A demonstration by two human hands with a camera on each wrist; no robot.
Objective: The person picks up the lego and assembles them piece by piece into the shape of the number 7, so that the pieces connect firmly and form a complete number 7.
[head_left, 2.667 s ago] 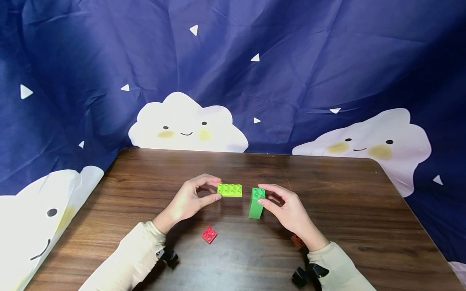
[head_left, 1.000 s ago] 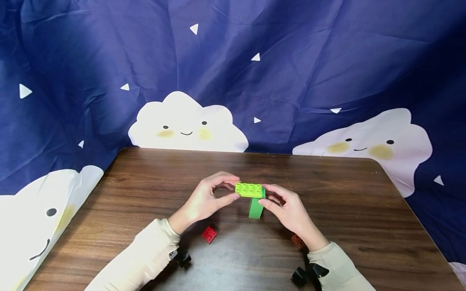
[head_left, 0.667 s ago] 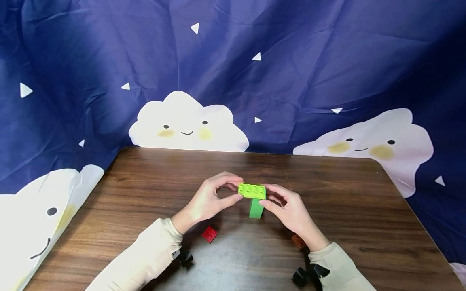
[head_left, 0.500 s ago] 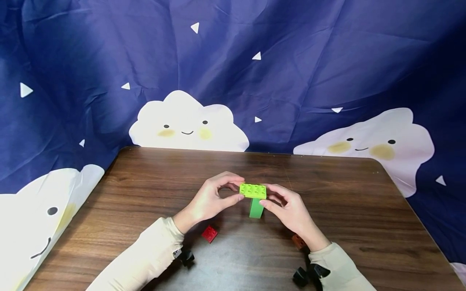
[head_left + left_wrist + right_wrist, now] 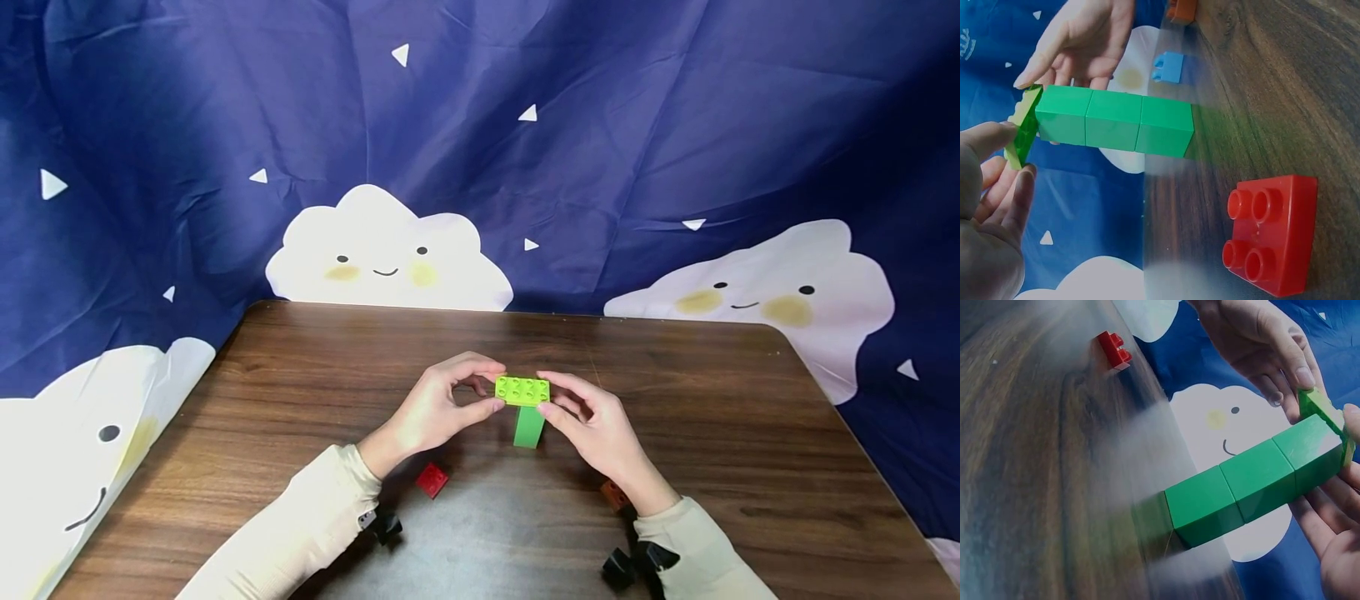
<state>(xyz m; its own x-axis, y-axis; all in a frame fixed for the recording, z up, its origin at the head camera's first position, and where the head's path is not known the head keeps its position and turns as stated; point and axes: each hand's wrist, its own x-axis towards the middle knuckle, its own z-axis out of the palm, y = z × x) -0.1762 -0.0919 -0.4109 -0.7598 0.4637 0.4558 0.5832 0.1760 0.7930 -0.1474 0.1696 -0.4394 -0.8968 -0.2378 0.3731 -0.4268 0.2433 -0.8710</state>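
pinching the left end of a lime green brick (image 5: 522, 391) between thumb and fingers, the left hand (image 5: 435, 408) holds it over the top of a green tower (image 5: 529, 427). the right hand (image 5: 596, 425) pinches the same brick at its right end, with the thumb at the near corner and a finger at the far one. so both hands are grasping this brick.

the lime green brick is long and thin, and its bumps point up. its right part sits over the tower, and its left part sticks out past it. it looks a bit tipped in the left wrist view, and i cannot tell if it is pushed all the way down.

the tower is made of three blocks, one on top of the other, standing up straight on the brown wood surface (image 5: 697, 392). a red brick (image 5: 432, 481) with four bumps lies on the surface, near and to the left of the tower. a brown brick (image 5: 613, 495) is on the right, partly hidden by the right arm. a small blue brick (image 5: 1169, 67) lies to the right of the tower; it shows in the left wrist view.

at the far side hangs a dark blue cloth (image 5: 480, 108) with smiling white clouds (image 5: 386, 287) on it.
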